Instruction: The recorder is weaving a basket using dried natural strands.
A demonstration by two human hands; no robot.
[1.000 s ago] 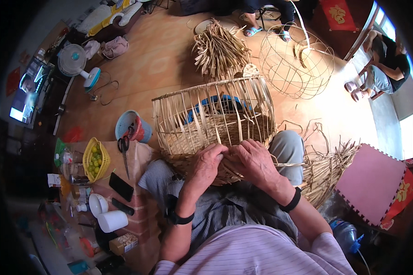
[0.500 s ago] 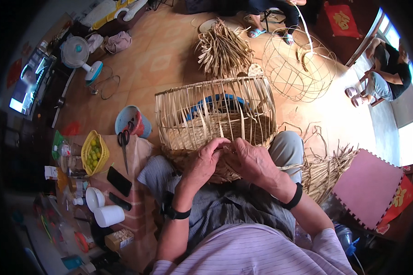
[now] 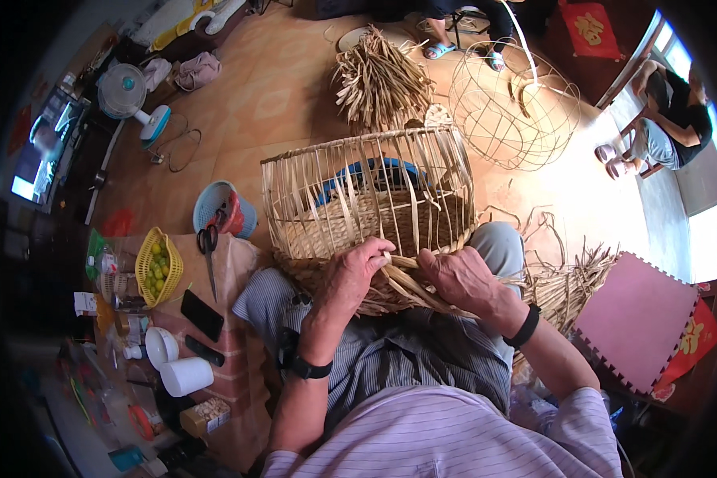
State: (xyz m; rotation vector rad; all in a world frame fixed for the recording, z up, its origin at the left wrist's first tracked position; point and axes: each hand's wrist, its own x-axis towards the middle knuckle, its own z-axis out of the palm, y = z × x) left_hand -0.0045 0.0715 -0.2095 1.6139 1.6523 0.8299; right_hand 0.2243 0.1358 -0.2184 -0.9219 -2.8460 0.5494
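Note:
A half-woven basket [image 3: 295,227] of straw-coloured plant strips rests against my lap. Its near lower part is densely woven, while bare upright stakes run to a rim on the far side. My left hand [image 3: 349,275] pinches a pale flat strip [image 3: 387,260] between thumb and fingertips at the woven edge. Just to the right, my right hand [image 3: 466,280] is closed on the strips along that same edge, its fingertips partly hidden beneath. Several loose strip ends [image 3: 410,288] hang between the hands toward my lap. Through the stakes shows a blue curved object [image 3: 350,177].
Bundles of dried strips lie ahead [image 3: 382,84] and at my right [image 3: 562,291]. A wire frame [image 3: 518,111] stands beyond. To the left are scissors [image 3: 208,243], a yellow basket of green fruit [image 3: 158,267], a phone [image 3: 202,315] and a blue bin [image 3: 215,207]. Two people sit farther off.
My hands have moved apart, the right one shifting right along the edge. The strips between them now show. The whole view has shifted slightly.

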